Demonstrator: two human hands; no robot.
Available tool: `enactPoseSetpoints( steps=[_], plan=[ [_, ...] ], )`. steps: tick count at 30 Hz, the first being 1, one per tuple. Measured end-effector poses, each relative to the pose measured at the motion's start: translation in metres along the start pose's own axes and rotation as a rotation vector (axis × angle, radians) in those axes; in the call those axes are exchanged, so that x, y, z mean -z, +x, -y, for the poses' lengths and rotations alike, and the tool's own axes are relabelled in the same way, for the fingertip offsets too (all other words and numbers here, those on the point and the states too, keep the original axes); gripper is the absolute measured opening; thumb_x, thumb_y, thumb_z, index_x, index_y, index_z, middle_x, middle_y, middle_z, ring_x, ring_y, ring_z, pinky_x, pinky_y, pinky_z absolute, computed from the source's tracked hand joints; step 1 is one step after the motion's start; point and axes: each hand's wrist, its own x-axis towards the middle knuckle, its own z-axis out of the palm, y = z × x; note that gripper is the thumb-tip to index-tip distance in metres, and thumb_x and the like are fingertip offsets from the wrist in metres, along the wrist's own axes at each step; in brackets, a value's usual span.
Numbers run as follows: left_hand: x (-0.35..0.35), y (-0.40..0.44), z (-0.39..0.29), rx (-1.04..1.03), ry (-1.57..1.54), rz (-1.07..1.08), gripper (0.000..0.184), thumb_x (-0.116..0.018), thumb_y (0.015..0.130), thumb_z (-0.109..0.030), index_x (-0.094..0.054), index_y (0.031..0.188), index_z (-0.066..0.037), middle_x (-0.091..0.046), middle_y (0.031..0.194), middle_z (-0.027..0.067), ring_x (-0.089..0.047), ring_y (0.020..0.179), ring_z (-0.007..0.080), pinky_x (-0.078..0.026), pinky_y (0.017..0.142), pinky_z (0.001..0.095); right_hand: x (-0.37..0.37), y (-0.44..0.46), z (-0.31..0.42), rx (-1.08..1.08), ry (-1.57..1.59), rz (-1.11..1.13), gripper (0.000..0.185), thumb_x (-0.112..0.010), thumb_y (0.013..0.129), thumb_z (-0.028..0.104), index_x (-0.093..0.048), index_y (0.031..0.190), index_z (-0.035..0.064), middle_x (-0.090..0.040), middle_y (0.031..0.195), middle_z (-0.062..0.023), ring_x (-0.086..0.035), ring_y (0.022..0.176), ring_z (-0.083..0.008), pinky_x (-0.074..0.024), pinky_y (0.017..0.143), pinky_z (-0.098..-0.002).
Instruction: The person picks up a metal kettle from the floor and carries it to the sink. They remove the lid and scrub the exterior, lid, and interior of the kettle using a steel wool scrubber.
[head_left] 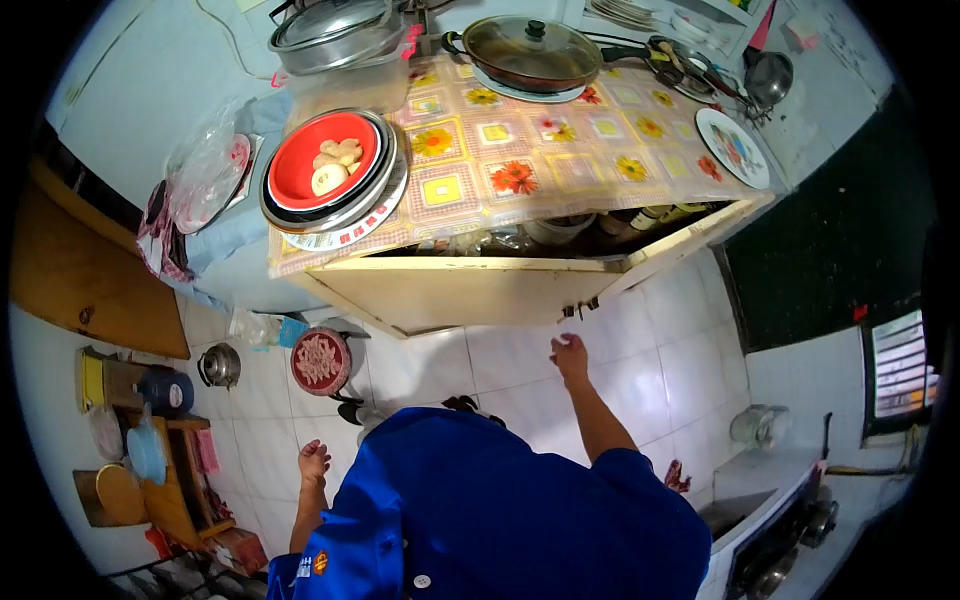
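Observation:
My right hand (570, 357) is held out just below the dark handles (579, 309) of a cream cabinet door (480, 297). It appears apart from them, fingers loosely bent and spread, holding nothing visible. The door stands ajar, and bottles (648, 217) and a pale container (560, 230) show inside the cabinet. Low on the left, my left hand (314, 460) hangs by my side with loosely curled, separated fingers and nothing visible in it. Beyond it on the tiled floor is a red pan (321, 361) of pale pinkish pieces.
On the flowered tablecloth (470, 150) stand a red bowl (290, 180) with ginger-like pieces, a lidded frying pan (530, 55) and a plate (732, 148). A metal pot (219, 366) sits on the floor. A wooden shelf (175, 490) is at left, a stove (775, 540) at right.

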Motion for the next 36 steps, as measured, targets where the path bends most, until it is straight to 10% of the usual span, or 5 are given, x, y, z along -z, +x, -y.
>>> enactPoseSetpoints(
  steps=[12,22,27,33,36],
  plan=[
    [0.018,0.071,-0.015,0.023,0.121,0.227,0.029,-0.068,0.083,-0.009,-0.057,0.108,-0.016,-0.062,0.088,0.0021,-0.062,0.067,0.0197,-0.042,0.052,0.0335,-0.017,-0.042,0.097,0.437,0.067,-0.443,0.062,-0.075,0.083,0.016,-0.043,0.134,0.0025,-0.061,0.088,-0.0083,-0.06,0.064,-0.014,-0.0489,0.055,-0.0265],
    [-0.013,0.134,-0.078,-0.338,0.707,0.693,0.031,-0.067,0.083,-0.015,-0.064,0.111,-0.004,-0.066,0.088,0.0056,-0.063,0.067,0.017,-0.046,0.054,0.0297,-0.081,-0.176,-0.161,-0.005,-0.281,-0.212,0.029,-0.071,0.085,0.026,-0.064,0.102,0.0042,-0.069,0.09,-0.0096,-0.065,0.074,-0.0167,-0.0533,0.063,-0.0323],
    [-0.027,0.219,-0.066,-1.917,1.578,0.926,0.017,-0.069,0.074,-0.012,-0.071,0.09,-0.008,-0.067,0.074,0.0025,-0.063,0.064,0.0133,-0.049,0.055,0.0312,-0.076,-0.312,-0.238,-0.009,-0.486,-0.309,0.046,-0.069,0.08,0.044,-0.07,0.097,0.0018,-0.07,0.078,-0.0123,-0.069,0.067,-0.0245,-0.0558,0.07,-0.0368],
    [-0.11,0.176,-0.085,-0.618,1.17,0.949,0.023,-0.07,0.076,-0.013,-0.072,0.096,-0.005,-0.071,0.077,0.0043,-0.065,0.064,0.0148,-0.052,0.059,0.0312,-0.044,-0.35,-0.277,-0.361,-0.211,-0.361,0.043,-0.067,0.08,0.042,-0.071,0.097,0.0021,-0.071,0.084,-0.0152,-0.069,0.067,-0.0266,-0.0559,0.07,-0.0378],
    [-0.15,0.138,-0.084,-0.666,1.096,0.951,0.025,-0.07,0.078,-0.012,-0.071,0.099,0.001,-0.071,0.077,0.0082,-0.066,0.066,0.0152,-0.053,0.061,0.0299,-0.026,-0.349,-0.287,-0.281,-0.246,-0.415,0.043,-0.067,0.08,0.041,-0.071,0.099,0.003,-0.072,0.086,-0.0158,-0.069,0.071,-0.0281,-0.0554,0.072,-0.0387]
  ],
)
